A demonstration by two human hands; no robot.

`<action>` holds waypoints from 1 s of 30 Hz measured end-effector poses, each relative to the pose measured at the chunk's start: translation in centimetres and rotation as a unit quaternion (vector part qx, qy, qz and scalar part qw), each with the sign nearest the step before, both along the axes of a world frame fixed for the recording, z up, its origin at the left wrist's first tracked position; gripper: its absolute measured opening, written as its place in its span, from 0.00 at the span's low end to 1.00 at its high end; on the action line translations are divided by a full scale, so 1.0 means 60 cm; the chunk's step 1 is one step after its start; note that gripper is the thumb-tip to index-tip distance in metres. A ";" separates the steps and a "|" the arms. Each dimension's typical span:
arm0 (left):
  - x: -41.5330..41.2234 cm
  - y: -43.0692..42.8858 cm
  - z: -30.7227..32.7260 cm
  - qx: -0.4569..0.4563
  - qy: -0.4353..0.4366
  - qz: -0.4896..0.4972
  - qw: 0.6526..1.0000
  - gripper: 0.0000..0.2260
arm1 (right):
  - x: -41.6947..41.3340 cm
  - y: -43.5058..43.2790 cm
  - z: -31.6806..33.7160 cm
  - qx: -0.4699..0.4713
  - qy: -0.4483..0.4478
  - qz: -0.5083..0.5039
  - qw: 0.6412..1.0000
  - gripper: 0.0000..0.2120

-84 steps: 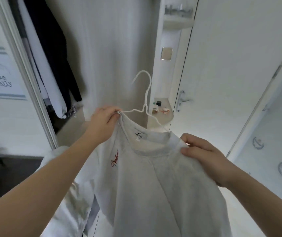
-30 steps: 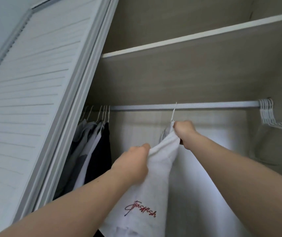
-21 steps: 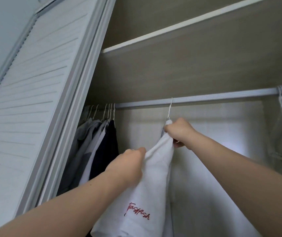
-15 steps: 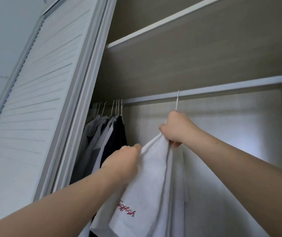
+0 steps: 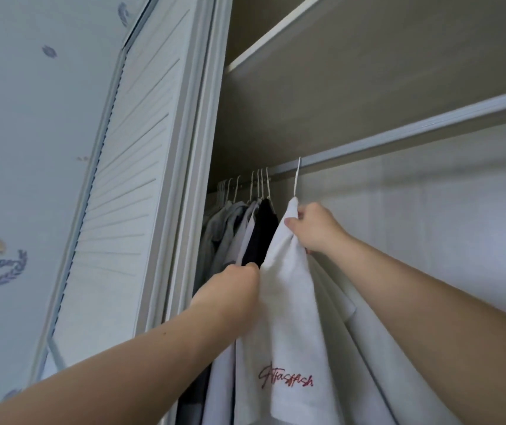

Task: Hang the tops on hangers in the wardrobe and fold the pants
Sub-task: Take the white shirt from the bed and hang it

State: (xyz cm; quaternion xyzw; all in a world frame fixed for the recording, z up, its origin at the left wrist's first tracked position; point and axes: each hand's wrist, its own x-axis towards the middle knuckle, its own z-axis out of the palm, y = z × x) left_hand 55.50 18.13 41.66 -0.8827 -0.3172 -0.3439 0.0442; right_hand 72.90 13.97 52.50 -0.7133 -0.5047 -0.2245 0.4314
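A white top (image 5: 288,308) with red script lettering hangs on a white wire hanger (image 5: 297,179) whose hook is over the wardrobe rail (image 5: 398,136). My right hand (image 5: 314,230) pinches the top's fabric just below the hook. My left hand (image 5: 233,289) grips the fabric's left edge lower down, next to the hung clothes. The hanger's shoulders are hidden under the fabric.
Several grey, white and black garments (image 5: 239,234) hang on hangers at the rail's left end. A white louvred wardrobe door (image 5: 116,216) stands to the left. A shelf (image 5: 337,50) runs above the rail. The wardrobe's back wall (image 5: 429,216) lies to the right.
The top has slid left along the rail, close to the dark garments. Both hands moved left with it, and the view has turned left.
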 end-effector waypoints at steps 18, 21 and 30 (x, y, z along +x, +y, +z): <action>-0.115 -0.003 -0.057 0.166 0.009 -0.049 0.985 0.17 | -0.058 0.052 -0.109 0.065 -0.109 -0.018 0.992 0.30; -0.191 -0.021 -0.073 0.235 0.036 -0.009 0.971 0.22 | -0.124 0.009 -0.148 0.060 -0.156 0.014 0.986 0.29; -0.533 -0.091 -0.162 0.181 0.048 0.107 0.976 0.30 | -0.438 -0.066 -0.250 -0.017 -0.225 0.088 0.970 0.34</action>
